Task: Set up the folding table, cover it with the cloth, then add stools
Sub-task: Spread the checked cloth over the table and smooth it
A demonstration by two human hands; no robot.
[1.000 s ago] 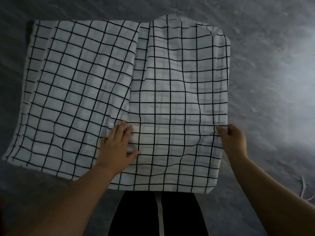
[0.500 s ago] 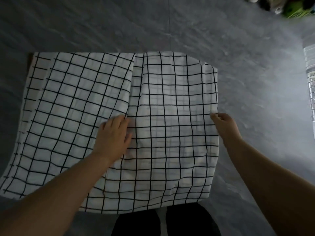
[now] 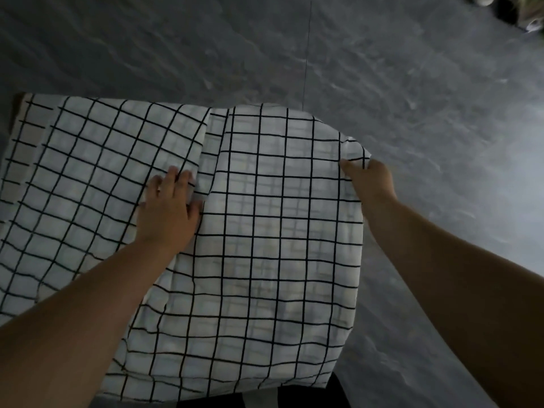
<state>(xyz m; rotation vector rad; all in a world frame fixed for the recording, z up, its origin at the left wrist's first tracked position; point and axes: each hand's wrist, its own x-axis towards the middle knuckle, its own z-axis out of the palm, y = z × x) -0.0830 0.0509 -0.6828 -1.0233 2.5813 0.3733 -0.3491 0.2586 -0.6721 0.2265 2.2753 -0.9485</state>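
A white cloth with a black grid [image 3: 273,240] lies spread over the folding table, which it hides except for a dark corner at the far left [image 3: 16,104]. The cloth is partly folded, with one layer overlapping along a line up the middle. My left hand [image 3: 170,207] lies flat on the cloth beside that fold, fingers straight. My right hand [image 3: 371,179] pinches the cloth's right edge near its far corner, and the edge is lifted a little there.
Grey marbled floor [image 3: 412,83] surrounds the table on all sides. Some small objects, possibly shoes [image 3: 518,13], lie at the far right top. My dark trousers [image 3: 265,400] show below the cloth's near edge.
The view has tilted up, so the cloth sits lower in frame. My right hand has slid farther along the right edge toward the far corner. My left hand stays pressed by the fold.
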